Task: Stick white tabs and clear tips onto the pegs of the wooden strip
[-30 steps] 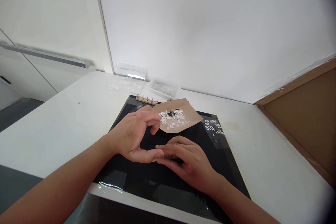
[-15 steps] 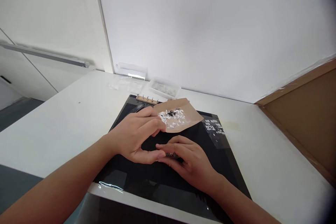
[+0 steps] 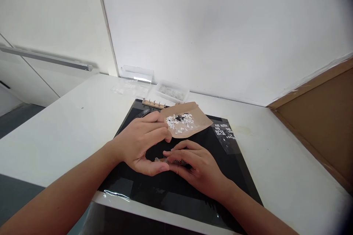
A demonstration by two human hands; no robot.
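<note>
My left hand [image 3: 140, 143] and my right hand [image 3: 197, 165] meet over a black mat [image 3: 154, 191] on the white table. Together their fingertips pinch a small thin strip [image 3: 162, 160], mostly hidden under the right fingers. My left hand curls around it, thumb underneath. Just behind the hands lies a brown paper sheet [image 3: 202, 123] strewn with several small white and black pieces [image 3: 180, 122]. A wooden strip with metal pins [image 3: 153, 103] lies at the mat's far edge.
A clear film with small white marks [image 3: 224, 134] lies on the mat's right side. Clear plastic trays [image 3: 172, 91] and bags [image 3: 127, 86] sit against the white wall. A brown board [image 3: 320, 117] leans at the right. The table's left edge drops to a dark floor.
My left fingers have closed down toward the thumb, and both hands have drawn slightly together around the small strip. The view has tilted a little.
</note>
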